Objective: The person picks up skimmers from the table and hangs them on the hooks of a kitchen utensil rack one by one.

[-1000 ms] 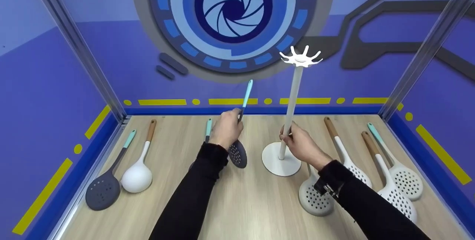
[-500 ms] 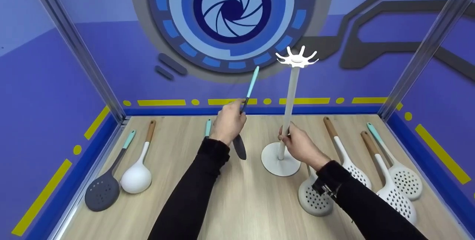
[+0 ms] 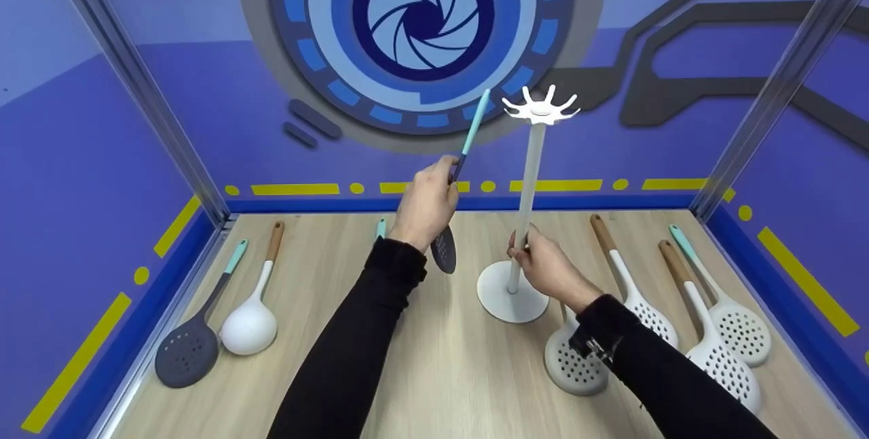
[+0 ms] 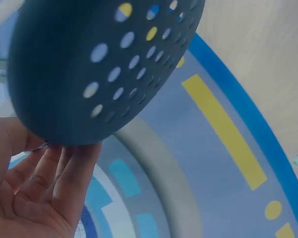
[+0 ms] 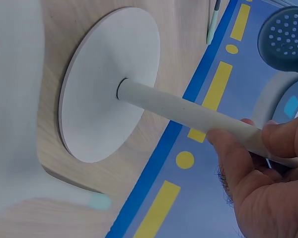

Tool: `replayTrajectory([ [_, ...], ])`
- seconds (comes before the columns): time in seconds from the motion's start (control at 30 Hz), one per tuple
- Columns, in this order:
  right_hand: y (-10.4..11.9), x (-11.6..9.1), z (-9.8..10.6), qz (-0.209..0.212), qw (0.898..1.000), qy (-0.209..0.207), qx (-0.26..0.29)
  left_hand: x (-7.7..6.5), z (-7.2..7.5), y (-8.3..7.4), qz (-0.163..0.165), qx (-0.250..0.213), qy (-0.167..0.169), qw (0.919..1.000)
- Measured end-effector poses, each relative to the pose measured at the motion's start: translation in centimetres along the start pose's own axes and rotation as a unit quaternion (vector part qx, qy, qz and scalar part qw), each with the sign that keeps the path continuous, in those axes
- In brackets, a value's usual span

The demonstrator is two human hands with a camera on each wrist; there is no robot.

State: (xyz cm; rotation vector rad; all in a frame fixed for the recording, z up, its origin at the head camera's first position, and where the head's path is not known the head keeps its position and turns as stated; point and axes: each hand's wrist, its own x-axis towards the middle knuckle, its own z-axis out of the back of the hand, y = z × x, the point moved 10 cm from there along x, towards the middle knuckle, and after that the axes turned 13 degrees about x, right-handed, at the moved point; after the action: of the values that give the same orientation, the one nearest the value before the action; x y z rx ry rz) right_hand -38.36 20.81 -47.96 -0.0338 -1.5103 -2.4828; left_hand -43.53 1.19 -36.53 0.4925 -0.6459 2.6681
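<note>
My left hand (image 3: 428, 203) holds a dark grey skimmer (image 3: 445, 252) with a mint handle, raised above the table. Its handle points up and to the right, its tip close to the left of the stand's prongs. In the left wrist view the perforated head of the skimmer (image 4: 64, 74) hides part of the fingers. A white utensil stand (image 3: 533, 167) has a round base, a pole and a crown of prongs. Low on its pole, my right hand (image 3: 555, 268) grips it. The right wrist view shows the thumb and fingers around the pole, with the base (image 5: 104, 99) on the table.
On the left lie another dark skimmer (image 3: 188, 351) and a white ladle (image 3: 249, 326). A mint handle (image 3: 381, 227) shows behind my left forearm. To the right are a grey skimmer (image 3: 577, 364), a beige skimmer (image 3: 743, 330) and two white skimmers with wooden handles (image 3: 604, 232).
My left hand has lifted the dark skimmer up and to the right, bringing its handle tip close to the stand's crown. My right hand keeps its grip on the pole.
</note>
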Motion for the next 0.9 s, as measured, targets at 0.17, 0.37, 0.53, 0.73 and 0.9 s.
replayTrajectory([
  [0.17,-0.1,0.1,0.0,0.005,1.0,-0.001,0.002,0.2,0.8,-0.9,-0.007,-0.004,-0.007,0.9999],
  [0.37,0.0,0.1,0.0,0.007,1.0,0.002,0.004,0.6,1.7,-1.9,-0.019,-0.006,-0.018,0.9996],
  [0.53,0.1,0.1,0.0,0.013,1.0,0.003,-0.004,0.7,2.3,-2.7,-0.031,0.002,-0.029,0.9991],
  [0.73,0.2,0.1,0.0,0.019,1.0,0.003,-0.004,0.8,2.4,-3.2,-0.033,0.01,-0.031,0.9989],
  [0.9,0.2,0.0,0.0,0.018,1.0,0.004,-0.006,0.8,2.3,-3.3,-0.035,0.012,-0.031,0.9989],
])
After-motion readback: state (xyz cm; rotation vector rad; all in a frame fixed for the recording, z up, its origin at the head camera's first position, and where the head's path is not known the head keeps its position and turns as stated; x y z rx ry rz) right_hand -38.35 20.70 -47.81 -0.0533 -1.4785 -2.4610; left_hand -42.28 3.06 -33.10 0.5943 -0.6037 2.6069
